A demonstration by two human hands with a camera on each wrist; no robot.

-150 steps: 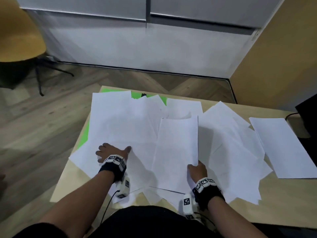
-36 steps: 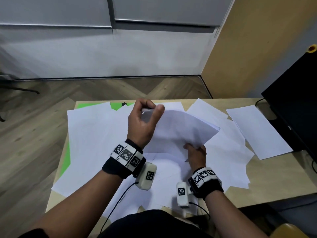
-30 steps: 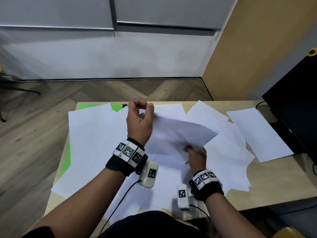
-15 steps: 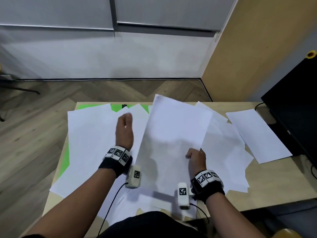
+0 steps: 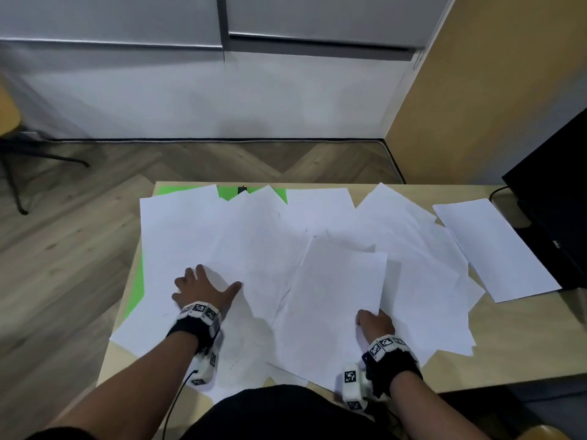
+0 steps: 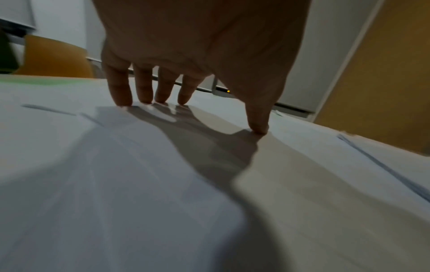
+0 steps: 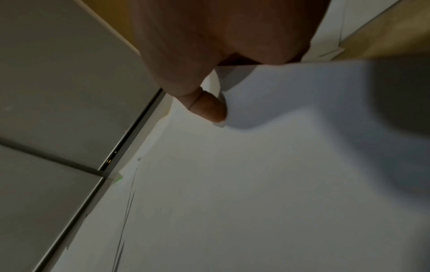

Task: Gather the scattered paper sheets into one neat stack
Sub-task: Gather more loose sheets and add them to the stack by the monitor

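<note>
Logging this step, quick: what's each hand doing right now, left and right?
Left hand: open, fingers spread, fingertips pressing on the spread sheets.
Right hand: pinching the near corner of the top sheet.

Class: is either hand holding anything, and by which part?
The right hand pinches the top sheet at its near right edge. The left hand holds nothing; its spread fingers press the scattered sheets.

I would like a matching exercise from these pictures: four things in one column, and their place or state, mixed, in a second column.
1. left hand
2. right hand
3. green mat
4. black monitor

a. pinches the near sheet's edge
b. stands at the table's right edge
c. rests on paper, fingers spread
d. mostly hidden under sheets

Pairs: 1-c, 2-a, 3-d, 4-b
</note>
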